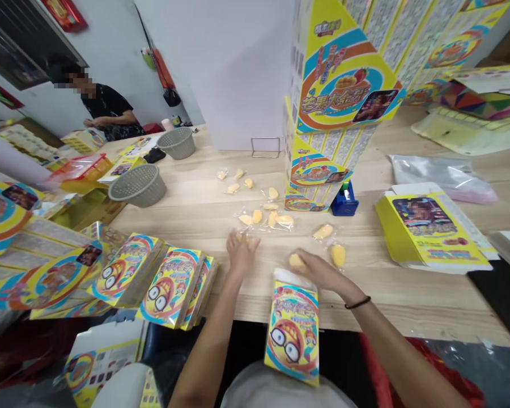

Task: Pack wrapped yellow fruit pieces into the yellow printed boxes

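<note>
My right hand (317, 270) grips a yellow piece in clear wrapping (296, 262) just above the top end of a bright cartoon-faced box (292, 334). That box leans over the table's front edge towards me, its white top flap end facing the table. Slightly blurred, my left hand (241, 255) reaches over the tabletop with its thumb and fingers apart, close to the nearest wrapped yellow pieces (245, 219). Several more such pieces lie scattered beyond it. Two single wrapped pieces, one long (323, 231) and one rounder (337, 255), rest near my right hand.
Filled boxes (170, 286) stand in rows at left, beside two grey baskets (140, 186). A tall stack of display boxes (344, 79) rises ahead, with a blue tape dispenser (345, 199) at its foot. Flattened cartons (436, 226) lie right. A person (110, 107) sits at far left.
</note>
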Tool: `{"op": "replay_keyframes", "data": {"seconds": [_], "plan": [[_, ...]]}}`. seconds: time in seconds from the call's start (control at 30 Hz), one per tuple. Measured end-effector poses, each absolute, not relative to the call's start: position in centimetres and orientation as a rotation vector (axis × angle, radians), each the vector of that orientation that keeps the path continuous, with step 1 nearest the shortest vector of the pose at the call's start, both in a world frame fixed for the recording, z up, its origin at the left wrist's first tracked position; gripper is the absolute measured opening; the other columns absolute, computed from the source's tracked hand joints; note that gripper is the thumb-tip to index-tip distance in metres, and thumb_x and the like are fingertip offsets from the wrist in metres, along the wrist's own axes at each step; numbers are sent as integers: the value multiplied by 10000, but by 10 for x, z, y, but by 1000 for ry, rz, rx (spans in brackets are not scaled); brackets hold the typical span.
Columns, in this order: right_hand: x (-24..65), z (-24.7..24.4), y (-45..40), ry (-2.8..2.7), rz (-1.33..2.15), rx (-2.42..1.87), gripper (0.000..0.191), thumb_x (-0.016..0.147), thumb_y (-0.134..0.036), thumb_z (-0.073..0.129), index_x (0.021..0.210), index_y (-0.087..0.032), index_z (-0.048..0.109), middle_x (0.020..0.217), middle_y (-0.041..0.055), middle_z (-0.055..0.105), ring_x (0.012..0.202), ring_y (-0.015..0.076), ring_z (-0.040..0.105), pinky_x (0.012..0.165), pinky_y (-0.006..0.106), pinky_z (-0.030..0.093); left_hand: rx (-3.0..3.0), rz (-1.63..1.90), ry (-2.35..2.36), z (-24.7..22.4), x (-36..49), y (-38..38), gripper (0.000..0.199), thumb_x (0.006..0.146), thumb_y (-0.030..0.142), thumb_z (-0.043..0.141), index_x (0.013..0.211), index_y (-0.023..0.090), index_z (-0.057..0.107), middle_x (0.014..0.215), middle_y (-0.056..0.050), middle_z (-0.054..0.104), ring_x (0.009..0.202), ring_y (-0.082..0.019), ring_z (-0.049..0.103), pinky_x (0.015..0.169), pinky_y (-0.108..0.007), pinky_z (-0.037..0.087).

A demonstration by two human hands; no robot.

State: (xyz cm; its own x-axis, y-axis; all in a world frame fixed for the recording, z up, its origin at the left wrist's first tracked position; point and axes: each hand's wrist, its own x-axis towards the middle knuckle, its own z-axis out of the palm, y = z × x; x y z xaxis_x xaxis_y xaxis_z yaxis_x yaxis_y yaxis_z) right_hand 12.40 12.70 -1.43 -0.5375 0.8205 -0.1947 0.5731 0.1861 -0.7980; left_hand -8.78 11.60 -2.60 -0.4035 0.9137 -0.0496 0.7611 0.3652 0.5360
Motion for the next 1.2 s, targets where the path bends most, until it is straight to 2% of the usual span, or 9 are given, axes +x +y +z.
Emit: {"op": "replay_keyframes", "data": {"seconds": [0.13,0.33,0.47,0.57,0.67,0.73,0.87,1.03,1.2], "plan": [[118,-23,127,-2439,1402,-1226,232,610,-207,647,474,-181,462,515,4,499,506,133,434,526,275,346,1254,579,2458,-41,-99,139,759,735,290,603,1347,-2,262,1286,-318,392,1245,-432,308,985,-546,237],[111,-17,118,-2464,1445,-1090,180,776,-357,526,757,-180,554,743,9,593,649,139,501,577,240,400,1170,725,2326,-43,-107,137,448,662,48,525,1109,90,515,1182,-212,492,1196,-336,384,979,-441,277],[110,-20,109,-2447,1320,-1165,241,797,-266,472,572,-180,479,613,23,549,582,145,470,562,267,374,1041,966,2155,-41,-111,123,228,725,125,506,947,152,552,1124,-149,518,1169,-288,397,951,-410,313],[114,-18,117,-2482,1345,-1067,279,699,-307,614,488,-186,477,500,-17,529,500,135,466,513,253,371,908,1144,1899,-32,-110,116,233,843,304,384,947,161,536,908,-83,569,882,-197,543,783,-323,432],[113,-11,147,-2411,1238,-1070,204,677,-361,648,593,-191,572,661,12,632,654,188,561,619,282,431,815,1234,1631,-13,-104,110,522,858,559,241,952,141,540,710,-21,519,550,-112,477,538,-239,430],[107,-7,175,-2312,1104,-1134,201,758,-371,567,765,-176,613,931,85,652,917,244,565,786,327,418,721,1272,1376,3,-97,102,634,774,704,307,925,137,548,613,27,445,427,-65,351,410,-183,327],[86,-18,216,-2140,945,-1232,373,761,-317,569,1058,-95,532,1267,181,468,1266,297,309,1005,408,221,483,1291,898,34,-80,83,566,632,662,609,821,133,542,502,99,313,365,-6,179,358,-130,148],[78,-38,211,-1965,1053,-1266,108,682,-147,582,775,-139,528,925,133,592,1029,278,475,958,440,263,488,1271,923,54,-69,67,534,618,629,648,732,119,537,449,107,297,346,7,174,359,-130,128],[94,-11,175,-1700,1292,-1191,193,838,-344,390,764,-188,476,671,17,487,695,174,494,714,341,408,468,1337,975,48,-67,73,526,672,624,605,814,121,546,485,91,362,347,0,237,361,-137,151]]}}
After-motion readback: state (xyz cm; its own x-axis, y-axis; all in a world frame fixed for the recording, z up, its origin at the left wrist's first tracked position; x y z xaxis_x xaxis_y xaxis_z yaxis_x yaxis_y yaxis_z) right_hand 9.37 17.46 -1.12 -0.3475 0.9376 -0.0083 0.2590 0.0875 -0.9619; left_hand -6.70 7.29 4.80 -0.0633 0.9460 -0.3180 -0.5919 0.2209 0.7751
